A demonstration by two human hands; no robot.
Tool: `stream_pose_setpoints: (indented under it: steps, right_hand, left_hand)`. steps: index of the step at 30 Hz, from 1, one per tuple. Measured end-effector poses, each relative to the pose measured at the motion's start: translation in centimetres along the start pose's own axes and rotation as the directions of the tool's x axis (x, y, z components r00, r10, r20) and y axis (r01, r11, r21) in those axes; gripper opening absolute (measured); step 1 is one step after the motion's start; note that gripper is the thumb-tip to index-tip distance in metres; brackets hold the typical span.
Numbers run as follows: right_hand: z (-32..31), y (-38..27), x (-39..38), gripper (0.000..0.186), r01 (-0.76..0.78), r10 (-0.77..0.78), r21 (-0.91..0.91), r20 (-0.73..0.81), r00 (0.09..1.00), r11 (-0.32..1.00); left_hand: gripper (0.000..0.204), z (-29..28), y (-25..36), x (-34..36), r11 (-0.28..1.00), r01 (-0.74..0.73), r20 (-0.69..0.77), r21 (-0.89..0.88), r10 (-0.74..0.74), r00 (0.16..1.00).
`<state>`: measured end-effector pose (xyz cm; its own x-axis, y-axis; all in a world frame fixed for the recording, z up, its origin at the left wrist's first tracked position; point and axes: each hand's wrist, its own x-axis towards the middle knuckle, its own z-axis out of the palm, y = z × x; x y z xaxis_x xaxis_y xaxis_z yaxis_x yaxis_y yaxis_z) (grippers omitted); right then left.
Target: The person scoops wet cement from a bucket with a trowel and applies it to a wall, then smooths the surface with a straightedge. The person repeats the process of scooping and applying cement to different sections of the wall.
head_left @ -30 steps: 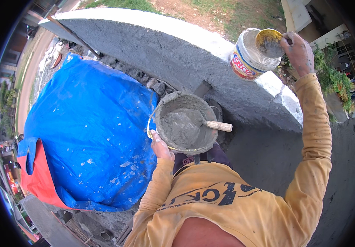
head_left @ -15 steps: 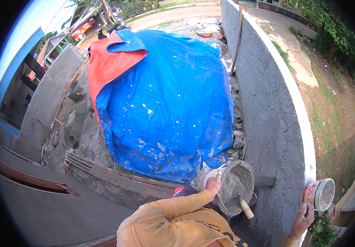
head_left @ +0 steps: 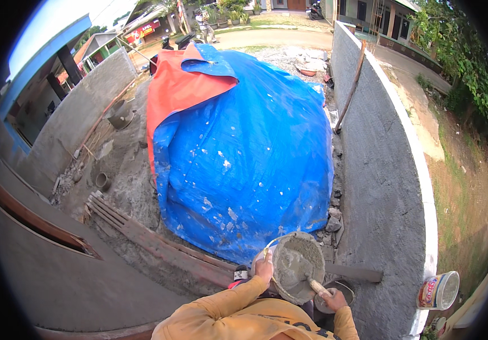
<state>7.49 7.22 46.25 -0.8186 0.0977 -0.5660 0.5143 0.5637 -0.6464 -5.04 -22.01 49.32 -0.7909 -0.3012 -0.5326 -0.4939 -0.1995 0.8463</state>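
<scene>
Below the blue tarp, my left hand [head_left: 264,268] is closed round the wire handle of a mortar-caked bucket [head_left: 307,240], at its left rim. The bucket tilts so that its mouth faces me. Grey wet mortar [head_left: 290,268] lies inside. A trowel [head_left: 316,285] with a pale wooden handle leans over the lower right rim, its blade partly sunk in the mortar. My right hand [head_left: 335,299] grips the end of that handle. Under this hand another bucket [head_left: 348,290] is partly hidden.
A rough grey wall [head_left: 380,187] with a white top runs along my right; a plastic tub [head_left: 440,290] sits on its near end. Ahead, a blue tarp [head_left: 244,164] covers a large mound. Wooden planks [head_left: 159,243] lie at left. A short board [head_left: 357,273] reaches the wall.
My right hand has left the tub on the wall and moved left to take the trowel's handle. My left hand and the bucket appear slightly farther left, as the view has shifted.
</scene>
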Motion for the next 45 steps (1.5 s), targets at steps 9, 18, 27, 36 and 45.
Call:
stream_pose_setpoints:
  steps: [9,18,27,36,45]
  right_hand:
    - [7.7,-21.5,4.4,0.051,0.177,0.020,-0.528,0.346,0.938,0.830]
    - [8.8,-32.3,3.2,0.044,0.482,-0.317,-0.647,0.363,0.876,0.591]
    - [16.6,-32.8,6.5,0.041,0.589,-0.155,-0.581,0.625,0.765,0.562]
    - [8.7,-32.7,7.5,0.052,0.592,-0.197,-0.361,0.712,0.674,0.720]
    - [13.1,-29.5,5.8,0.044,0.548,-0.140,-0.639,0.574,0.807,0.539]
  left_hand:
    - [0.055,-10.9,4.4,3.8,1.000,0.011,-0.014,0.022,-0.010,1.000]
    - [0.050,-20.1,8.7,6.4,0.997,0.015,-0.213,-0.080,-0.032,0.977]
    - [0.043,-23.5,7.1,9.3,0.966,-0.108,-0.265,-0.236,0.043,0.963]
    - [0.041,-22.5,7.3,6.1,0.938,-0.051,-0.241,-0.343,-0.035,0.970]
    - [0.042,-17.9,9.3,4.2,0.934,-0.017,-0.111,-0.358,-0.024,0.994]
